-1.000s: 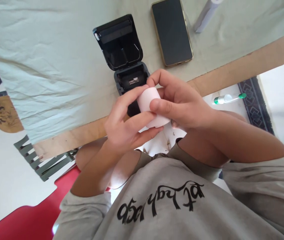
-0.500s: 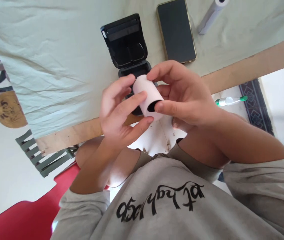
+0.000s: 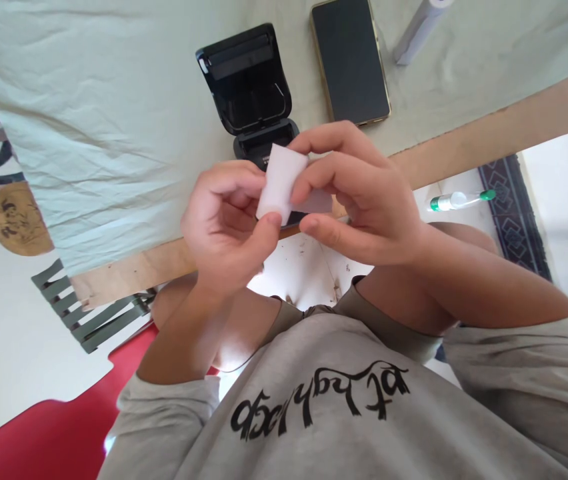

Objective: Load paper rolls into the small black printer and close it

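Note:
A small white paper roll (image 3: 279,179) is held up between both hands, above the near edge of the table. My left hand (image 3: 227,223) grips its left side, thumb on the lower end and fingers curled behind. On the other side, my right hand (image 3: 364,193) has its index and middle fingertips against the roll and its loose paper, the thumb lower and slightly apart. Just behind the roll stands a black paper-roll printer (image 3: 249,80) with its lid raised; its lower part is partly hidden by my hands and the roll.
A dark-screened phone (image 3: 351,63) with a gold edge lies right of the printer. Farther right is a longer white roll (image 3: 419,33). Pale green cloth (image 3: 114,133) covers the table, with a bare wooden edge (image 3: 504,123) nearest me. Below right, a clear bottle with green ends (image 3: 459,200) is on the floor.
The roll has been turned, so its dark hollow core no longer faces me. My left thumb has moved onto it, and my right fingers have shifted along its side.

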Demonstrator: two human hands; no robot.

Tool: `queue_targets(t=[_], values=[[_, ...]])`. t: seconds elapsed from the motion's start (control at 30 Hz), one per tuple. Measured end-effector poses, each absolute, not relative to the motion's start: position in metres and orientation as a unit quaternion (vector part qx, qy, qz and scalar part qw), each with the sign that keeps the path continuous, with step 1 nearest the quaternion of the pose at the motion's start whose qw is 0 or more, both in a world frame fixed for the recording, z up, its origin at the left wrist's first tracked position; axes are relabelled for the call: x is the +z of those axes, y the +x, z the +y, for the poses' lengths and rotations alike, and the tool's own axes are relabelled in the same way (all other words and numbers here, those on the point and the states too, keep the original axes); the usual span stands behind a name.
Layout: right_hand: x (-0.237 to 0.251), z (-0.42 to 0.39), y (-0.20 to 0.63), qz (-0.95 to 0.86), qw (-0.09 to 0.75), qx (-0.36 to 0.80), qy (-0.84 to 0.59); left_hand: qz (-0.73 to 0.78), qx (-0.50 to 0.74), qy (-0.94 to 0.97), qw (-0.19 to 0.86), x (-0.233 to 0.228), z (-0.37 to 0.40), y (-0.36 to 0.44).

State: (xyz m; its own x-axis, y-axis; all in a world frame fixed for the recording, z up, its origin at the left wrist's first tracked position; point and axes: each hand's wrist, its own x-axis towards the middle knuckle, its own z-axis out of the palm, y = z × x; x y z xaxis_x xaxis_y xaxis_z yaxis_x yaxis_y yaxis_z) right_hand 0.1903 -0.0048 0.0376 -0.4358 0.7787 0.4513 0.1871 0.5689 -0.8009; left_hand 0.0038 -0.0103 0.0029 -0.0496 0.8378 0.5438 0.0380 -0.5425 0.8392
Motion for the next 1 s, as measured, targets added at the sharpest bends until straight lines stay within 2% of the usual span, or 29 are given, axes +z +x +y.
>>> queue_targets(t=[0.17,0.23,0.33,0.4,0.7,0.87,0.9,1.0], values=[[0.037,0.002,0.196,-0.737,0.539,0.205,-0.354,0.312,0.639,0.574,0.406,-0.011,-0.002,0.004],[0.033,0.004,0.194,-0.704,0.545,0.278,-0.36,0.329,0.624,0.566,0.426,-0.012,-0.003,0.003],[0.027,0.002,0.186,-0.644,0.482,0.485,-0.344,0.343,0.615,0.565,0.43,-0.009,-0.007,0.003],[0.025,-0.002,0.181,-0.617,0.455,0.554,-0.326,0.345,0.607,0.58,0.42,-0.008,-0.009,0.002],[0.031,-0.004,0.18,-0.667,0.427,0.52,-0.319,0.242,0.572,0.759,0.196,-0.011,-0.001,-0.009],[0.03,-0.003,0.181,-0.668,0.446,0.511,-0.305,0.328,0.478,0.765,0.279,-0.003,-0.005,-0.017],[0.03,-0.003,0.18,-0.656,0.451,0.521,-0.308,0.287,0.489,0.777,0.274,-0.002,-0.006,-0.018],[0.03,-0.004,0.178,-0.632,0.46,0.533,-0.325,0.32,0.503,0.743,0.305,-0.003,-0.009,-0.016]])
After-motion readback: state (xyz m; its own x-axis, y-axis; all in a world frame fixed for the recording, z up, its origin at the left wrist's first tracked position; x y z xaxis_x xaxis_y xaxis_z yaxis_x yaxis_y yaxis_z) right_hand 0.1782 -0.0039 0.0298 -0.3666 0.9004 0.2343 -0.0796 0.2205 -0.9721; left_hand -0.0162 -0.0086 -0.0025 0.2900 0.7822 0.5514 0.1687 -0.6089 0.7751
